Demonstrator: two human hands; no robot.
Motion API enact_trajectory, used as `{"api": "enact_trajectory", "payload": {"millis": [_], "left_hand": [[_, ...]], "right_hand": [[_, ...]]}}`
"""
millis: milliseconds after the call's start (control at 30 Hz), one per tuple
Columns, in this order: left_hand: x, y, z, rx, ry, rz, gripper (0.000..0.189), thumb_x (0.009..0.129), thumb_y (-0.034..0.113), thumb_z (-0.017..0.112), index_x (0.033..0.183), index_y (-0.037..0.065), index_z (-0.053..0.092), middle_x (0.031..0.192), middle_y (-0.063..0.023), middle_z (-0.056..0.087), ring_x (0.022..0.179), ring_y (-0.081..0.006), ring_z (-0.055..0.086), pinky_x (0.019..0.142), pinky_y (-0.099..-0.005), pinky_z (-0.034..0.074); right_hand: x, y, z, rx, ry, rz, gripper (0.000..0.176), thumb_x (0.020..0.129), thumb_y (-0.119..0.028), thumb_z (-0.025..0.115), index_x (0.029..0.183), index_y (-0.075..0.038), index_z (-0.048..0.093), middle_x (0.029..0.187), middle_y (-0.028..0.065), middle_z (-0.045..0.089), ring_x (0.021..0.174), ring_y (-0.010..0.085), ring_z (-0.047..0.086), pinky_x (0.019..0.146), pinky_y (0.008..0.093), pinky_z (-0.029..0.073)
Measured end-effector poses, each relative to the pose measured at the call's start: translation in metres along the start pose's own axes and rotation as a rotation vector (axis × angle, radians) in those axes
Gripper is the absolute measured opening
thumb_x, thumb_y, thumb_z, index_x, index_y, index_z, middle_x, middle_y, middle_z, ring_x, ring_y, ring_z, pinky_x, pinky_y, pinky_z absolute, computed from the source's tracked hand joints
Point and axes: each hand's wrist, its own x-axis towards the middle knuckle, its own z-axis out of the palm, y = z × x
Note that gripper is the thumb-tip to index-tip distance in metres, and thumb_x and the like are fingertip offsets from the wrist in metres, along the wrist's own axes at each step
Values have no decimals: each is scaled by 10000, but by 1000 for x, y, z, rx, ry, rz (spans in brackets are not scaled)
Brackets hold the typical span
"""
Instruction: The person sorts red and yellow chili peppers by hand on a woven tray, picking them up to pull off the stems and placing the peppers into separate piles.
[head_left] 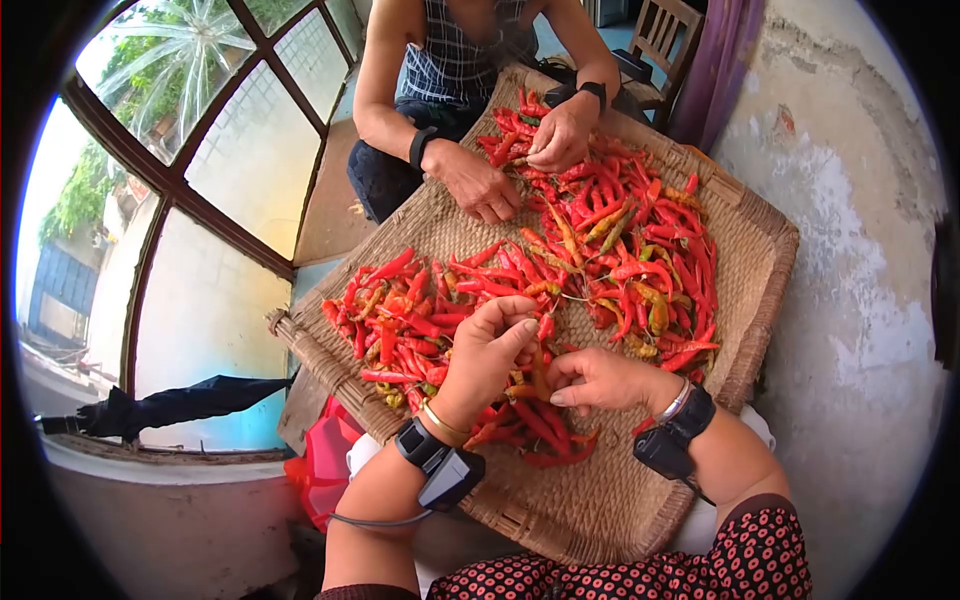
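Observation:
My left hand (492, 350) is closed in a pinch over the near part of the chili heap; what its fingertips hold is too small to make out. Just to the right, my right hand (608, 380) has its thumb and forefinger closed on a brownish-orange chili pepper (541, 374), which hangs between the two hands. Under them lie red chili peppers (545, 425), some with green stems, spread over a woven tray (600, 505). A larger pile of red and yellowish chilies (640, 250) covers the tray's middle and far side.
Across the tray sits another person, whose hands (562, 133) are among the far chilies. Windows and a folded black umbrella (195, 405) are on the left. A red plastic item (330, 455) lies below the tray's left edge. A rough wall (835, 250) bounds the right.

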Motion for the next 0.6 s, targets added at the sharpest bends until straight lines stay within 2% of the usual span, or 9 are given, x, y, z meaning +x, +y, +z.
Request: {"api": "enact_trajectory", "payload": {"millis": [200, 267, 333, 400, 433, 467, 533, 567, 600], "left_hand": [[2, -3, 0, -39, 39, 16, 225, 875, 50, 558, 1099, 34, 539, 836, 10, 584, 699, -63, 553, 610, -201, 479], [3, -4, -2, 3, 103, 42, 272, 882, 59, 549, 1151, 36, 511, 907, 13, 572, 735, -63, 550, 644, -198, 483], [7, -6, -5, 258, 117, 158, 264, 885, 56, 542, 1144, 22, 509, 928, 11, 560, 735, -64, 547, 658, -201, 483], [12, -15, -16, 585, -24, 232, 270, 862, 64, 573, 1124, 13, 526, 934, -7, 553, 742, -57, 543, 653, -209, 479], [8, -9, -12, 861, -49, 275, 281, 815, 69, 626, 1083, 17, 558, 943, -45, 567, 747, -96, 561, 661, -241, 483], [8, -13, -12, 1003, -100, 357, 295, 780, 117, 653, 1051, 26, 581, 971, -99, 579, 770, -196, 604, 684, -299, 497], [-1, -5, -3, 1240, -210, 275, 309, 761, 148, 644, 1042, 32, 589, 1011, -134, 577, 831, -297, 607, 712, -357, 500], [-1, -7, -3, 1238, -211, 273, 309, 761, 148, 644, 1042, 32, 589, 1011, -134, 577, 831, -297, 607, 712, -357, 500], [-1, -8, -3, 1272, -288, 269, 319, 753, 159, 639, 1044, 38, 591, 1022, -140, 574, 852, -309, 602, 721, -369, 499]], "right_hand": [[-1, 2, -7, 42, -127, 49, 187, 850, -191, 596, 910, -17, 562, 764, 20, 609, 588, 70, 550, 545, 220, 456], [-8, -14, -17, -113, 44, 75, 200, 856, -203, 588, 872, -6, 555, 769, 34, 617, 576, 71, 546, 515, 214, 450], [-8, -11, -30, 173, 304, -103, 239, 856, -185, 575, 983, 17, 556, 781, 44, 616, 560, 74, 541, 489, 205, 441], [-9, -16, -37, 333, 663, -324, 364, 877, -182, 555, 1181, 10, 493, 771, 50, 600, 529, 61, 523, 488, 202, 434], [-10, -14, -43, 344, 746, -301, 453, 872, -159, 562, 1267, 14, 423, 788, 54, 600, 552, 73, 531, 506, 219, 449], [-8, -12, -43, 343, 746, -301, 453, 872, -159, 562, 1267, 14, 423, 788, 54, 600, 552, 73, 531, 506, 219, 449], [-5, -5, -44, 41, 778, -183, 426, 858, -142, 582, 1233, 19, 460, 787, 43, 600, 581, 81, 545, 536, 228, 462], [2, 7, -43, -23, 680, -110, 398, 840, -135, 605, 1189, 23, 499, 793, 36, 600, 625, 89, 561, 580, 239, 475], [7, 13, -38, -72, 575, -146, 363, 818, -122, 626, 1141, 18, 538, 817, 56, 613, 679, 115, 587, 632, 259, 486]]}}
